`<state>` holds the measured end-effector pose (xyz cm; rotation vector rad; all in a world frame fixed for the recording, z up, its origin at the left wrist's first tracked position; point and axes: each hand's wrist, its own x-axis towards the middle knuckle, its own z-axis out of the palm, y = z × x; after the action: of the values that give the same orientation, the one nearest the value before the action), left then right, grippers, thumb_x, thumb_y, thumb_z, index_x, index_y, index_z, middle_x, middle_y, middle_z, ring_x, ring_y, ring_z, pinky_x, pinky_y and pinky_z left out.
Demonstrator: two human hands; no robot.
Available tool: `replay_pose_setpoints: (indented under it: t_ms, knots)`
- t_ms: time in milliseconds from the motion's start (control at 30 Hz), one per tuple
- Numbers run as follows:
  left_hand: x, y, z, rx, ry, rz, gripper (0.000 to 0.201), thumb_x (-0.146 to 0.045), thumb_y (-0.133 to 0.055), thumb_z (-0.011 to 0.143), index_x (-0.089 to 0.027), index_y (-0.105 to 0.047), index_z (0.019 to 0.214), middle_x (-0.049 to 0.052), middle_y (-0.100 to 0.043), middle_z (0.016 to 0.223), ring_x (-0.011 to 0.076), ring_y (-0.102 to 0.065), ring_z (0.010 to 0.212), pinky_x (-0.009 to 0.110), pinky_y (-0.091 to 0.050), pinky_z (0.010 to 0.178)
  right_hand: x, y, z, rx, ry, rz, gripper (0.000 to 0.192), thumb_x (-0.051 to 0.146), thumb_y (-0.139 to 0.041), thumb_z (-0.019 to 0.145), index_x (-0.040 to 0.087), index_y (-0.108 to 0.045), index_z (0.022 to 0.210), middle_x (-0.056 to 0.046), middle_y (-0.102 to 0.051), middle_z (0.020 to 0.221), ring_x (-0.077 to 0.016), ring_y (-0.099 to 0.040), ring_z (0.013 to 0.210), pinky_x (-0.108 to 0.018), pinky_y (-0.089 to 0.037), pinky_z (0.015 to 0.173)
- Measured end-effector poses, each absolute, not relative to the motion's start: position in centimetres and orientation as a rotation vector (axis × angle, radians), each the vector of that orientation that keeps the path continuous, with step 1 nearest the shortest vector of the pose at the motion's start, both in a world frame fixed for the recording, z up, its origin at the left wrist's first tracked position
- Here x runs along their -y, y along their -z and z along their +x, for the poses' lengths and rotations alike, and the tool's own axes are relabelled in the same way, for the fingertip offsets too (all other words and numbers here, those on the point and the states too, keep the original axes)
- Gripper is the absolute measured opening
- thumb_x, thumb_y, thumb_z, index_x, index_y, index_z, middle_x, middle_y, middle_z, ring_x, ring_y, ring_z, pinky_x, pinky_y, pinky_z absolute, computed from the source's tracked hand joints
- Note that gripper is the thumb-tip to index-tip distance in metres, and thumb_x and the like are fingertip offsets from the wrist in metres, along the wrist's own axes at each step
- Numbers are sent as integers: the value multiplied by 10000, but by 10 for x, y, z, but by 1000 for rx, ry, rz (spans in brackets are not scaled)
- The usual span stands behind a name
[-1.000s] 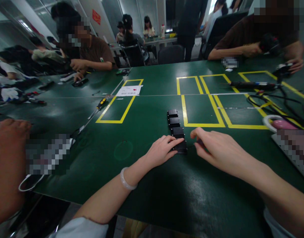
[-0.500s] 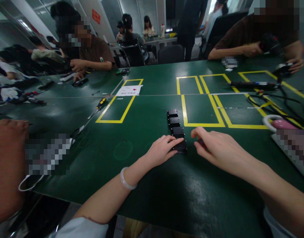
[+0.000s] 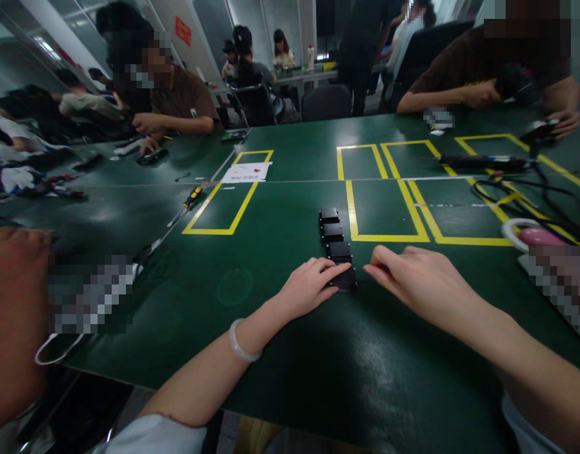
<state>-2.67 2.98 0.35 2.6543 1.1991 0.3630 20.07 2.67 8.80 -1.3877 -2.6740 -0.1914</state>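
1. Black rectangular modules, four counted, lie in a single row on the green table (image 3: 280, 391); the row runs from near to far, just left of the yellow tape outlines (image 3: 389, 238).
2. The nearest module (image 3: 347, 280) sits at the near end of the row, between both hands.
3. The left hand (image 3: 309, 290) rests palm down, fingers extended and pressed together, with fingertips lying on the top of the nearest module.
4. The right hand (image 3: 415, 284) lies palm down just right of the same module, fingers together and slightly curled; whether the fingertips touch the module cannot be told.
5. Risk: sideways pressure from either hand could push the nearest module out of line or nudge the second module (image 3: 340, 251), since the pieces appear to lie loose and close together.
6. Risk: lifting from one edge only could tip the module.
7. Other counts: one white bangle (image 3: 240, 343) on the left wrist; one screwdriver (image 3: 188, 203) at far left; one white paper (image 3: 246, 172) beyond it.
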Motion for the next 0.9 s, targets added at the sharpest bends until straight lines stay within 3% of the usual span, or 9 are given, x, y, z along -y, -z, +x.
replay_pose_setpoints:
  t_ms: [133, 333, 433, 600, 900]
  knots:
    - [-30, -3, -27, -1199, -375, 2652, 507, -306, -492, 952, -307, -313, 1427, 72, -493, 1245, 214, -499, 1080, 379, -462, 913, -26, -87, 201, 2654, 175, -1373, 269, 376, -351, 949, 209, -514, 816, -14, -572, 563, -181, -533, 533, -269, -240, 512]
    - [-30, -3, -27, -1199, -377, 2648, 516, -296, -506, 946, -302, -318, 1426, 63, -492, 1248, 215, -491, 1079, 374, -455, 924, -27, -88, 203, 2651, -76, -1284, 143, 298, -358, 941, 207, -463, 976, 12, -601, 675, -146, -561, 554, -257, -285, 518]
    - [-30, -2, -27, -1202, -377, 2652, 514, -302, -504, 946, -303, -318, 1425, 64, -487, 1249, 215, -489, 1088, 375, -452, 931, -27, -92, 202, 2654, -106, -1299, 116, 293, -375, 932, 213, -458, 945, 16, -599, 681, -146, -564, 570, -258, -285, 522]
    - [-30, -2, -27, -1210, -372, 2653, 499, -312, -499, 948, -301, -329, 1417, 63, -491, 1241, 214, -490, 1083, 369, -455, 922, -28, -93, 198, 2693, -33, -1315, 233, 389, -359, 958, 212, -487, 877, -4, -597, 646, -167, -550, 568, -263, -284, 521]
    - [-30, -2, -26, -1206, -370, 2657, 518, -302, -506, 947, -295, -313, 1428, 62, -493, 1239, 210, -489, 1077, 363, -451, 923, -31, -91, 205, 2660, -137, -1254, 77, 283, -429, 922, 209, -437, 940, 2, -606, 739, -145, -564, 593, -249, -334, 536]
